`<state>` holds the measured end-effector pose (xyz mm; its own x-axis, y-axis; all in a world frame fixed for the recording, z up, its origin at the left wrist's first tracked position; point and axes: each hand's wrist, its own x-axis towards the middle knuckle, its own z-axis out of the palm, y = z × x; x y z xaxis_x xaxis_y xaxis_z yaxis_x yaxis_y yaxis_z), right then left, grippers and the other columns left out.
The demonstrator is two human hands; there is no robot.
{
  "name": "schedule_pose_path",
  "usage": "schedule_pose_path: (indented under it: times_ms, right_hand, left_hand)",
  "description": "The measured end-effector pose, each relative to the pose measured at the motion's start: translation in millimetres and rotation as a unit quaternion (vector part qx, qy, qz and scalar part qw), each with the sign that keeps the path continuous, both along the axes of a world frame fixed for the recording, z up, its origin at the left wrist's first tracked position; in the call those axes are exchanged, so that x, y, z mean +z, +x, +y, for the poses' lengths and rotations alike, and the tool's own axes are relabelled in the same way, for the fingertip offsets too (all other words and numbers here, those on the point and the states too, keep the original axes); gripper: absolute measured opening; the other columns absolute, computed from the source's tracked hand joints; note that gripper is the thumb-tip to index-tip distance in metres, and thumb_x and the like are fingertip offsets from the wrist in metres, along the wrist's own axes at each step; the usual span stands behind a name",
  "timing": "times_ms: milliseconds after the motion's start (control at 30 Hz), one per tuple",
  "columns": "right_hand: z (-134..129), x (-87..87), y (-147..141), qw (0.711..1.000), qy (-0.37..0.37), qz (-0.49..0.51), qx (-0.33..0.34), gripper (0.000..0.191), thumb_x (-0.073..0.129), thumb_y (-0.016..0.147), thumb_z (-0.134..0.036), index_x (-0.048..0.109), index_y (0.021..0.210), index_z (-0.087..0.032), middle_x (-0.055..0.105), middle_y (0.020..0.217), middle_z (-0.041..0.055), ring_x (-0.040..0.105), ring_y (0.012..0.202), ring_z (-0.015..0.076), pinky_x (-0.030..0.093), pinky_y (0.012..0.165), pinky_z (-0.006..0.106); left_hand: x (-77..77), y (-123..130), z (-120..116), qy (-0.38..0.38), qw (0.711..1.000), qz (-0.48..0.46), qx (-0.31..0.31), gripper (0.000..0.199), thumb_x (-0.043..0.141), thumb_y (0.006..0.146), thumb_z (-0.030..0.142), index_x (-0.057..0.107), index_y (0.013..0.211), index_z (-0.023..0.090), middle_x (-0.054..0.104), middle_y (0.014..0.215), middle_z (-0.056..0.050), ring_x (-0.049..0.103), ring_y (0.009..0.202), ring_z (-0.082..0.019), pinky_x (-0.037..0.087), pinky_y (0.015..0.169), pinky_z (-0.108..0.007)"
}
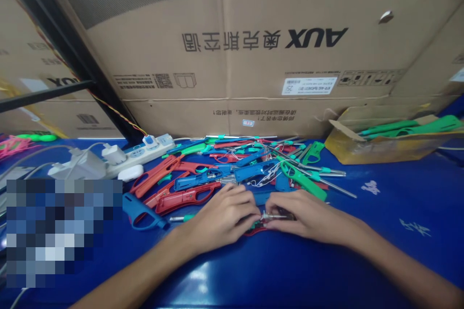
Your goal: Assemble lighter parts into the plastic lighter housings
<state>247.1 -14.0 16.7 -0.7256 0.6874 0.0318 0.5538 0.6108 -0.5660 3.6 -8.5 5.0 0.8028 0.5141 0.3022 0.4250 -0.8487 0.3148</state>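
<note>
My left hand (228, 215) is closed round a utility lighter. Its metal tube with a green collar (183, 218) sticks out on the left, and a strip of its red casing (259, 231) shows under the fingers. My right hand (304, 215) meets it from the right, fingers pinched on a small clear part with a thin metal piece (275, 217). The fingers hide most of where these parts meet. Just beyond both hands lies a heap of lighter parts: a red casing half (174, 199), a blue casing half (141, 212), a green casing half (304, 178) and several metal tubes (335, 186).
A power strip (139, 154) with plugged-in white adapters (87, 164) and cables sits at the left. An opened yellow-taped box (384, 147) holds green casings at the right. A large cardboard sheet (232, 72) stands along the back of the blue table (203, 275).
</note>
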Motion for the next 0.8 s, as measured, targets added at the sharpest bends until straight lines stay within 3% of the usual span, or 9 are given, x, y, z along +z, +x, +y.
schedule_pose_path:
  times_ms: [800]
  right_hand:
    - [-0.9,-1.0,-1.1,1.0,0.009,0.013,0.009,0.025,0.056,0.097,-0.044,0.066,0.096,-0.02,0.069,0.09,0.0024,0.063,0.077,0.0151,0.044,0.067,0.028]
  left_hand:
    - [-1.1,-1.3,1.0,0.006,1.0,0.012,-0.005,0.019,0.047,0.104,0.026,0.065,0.101,0.02,0.065,0.094,-0.002,0.056,0.089,-0.018,0.037,0.088,-0.035]
